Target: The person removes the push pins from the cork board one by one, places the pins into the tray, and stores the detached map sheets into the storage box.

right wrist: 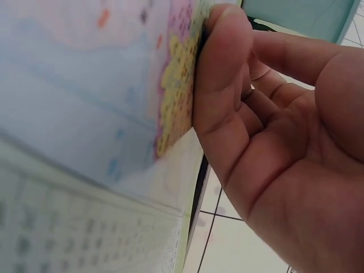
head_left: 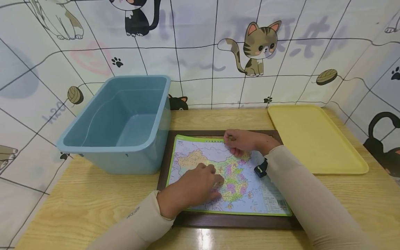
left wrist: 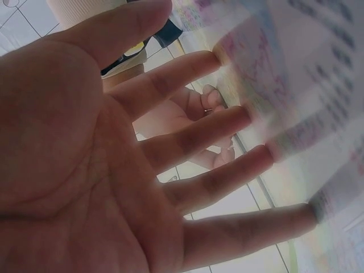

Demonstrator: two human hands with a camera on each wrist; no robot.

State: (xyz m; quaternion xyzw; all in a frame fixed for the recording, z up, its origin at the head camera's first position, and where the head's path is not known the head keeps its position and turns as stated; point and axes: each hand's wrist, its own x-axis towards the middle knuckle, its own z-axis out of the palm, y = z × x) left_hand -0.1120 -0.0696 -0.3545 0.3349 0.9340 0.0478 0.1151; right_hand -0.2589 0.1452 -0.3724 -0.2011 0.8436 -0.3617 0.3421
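Note:
A printed map sheet (head_left: 200, 146) with a green border lies on a dark brown framed board (head_left: 237, 221). My left hand (head_left: 195, 184) is over the left middle of the map. Its fingers are spread and nearly straight, and in the left wrist view the fingertips (left wrist: 242, 115) touch the map's surface. My right hand (head_left: 242, 140) is at the upper edge of the map, right of the middle. Seen from the right wrist, its fingers (right wrist: 219, 131) are curled, their backs against the map, and the thumb meets the index finger. Nothing shows between them.
Left of the board stands a deep blue plastic tub (head_left: 140, 152), close beside its edge. A yellow tray (head_left: 318, 139) lies at the back right, next to the board's corner. Behind the wooden table (head_left: 93, 205) hangs a white covering with printed cats (head_left: 259, 45).

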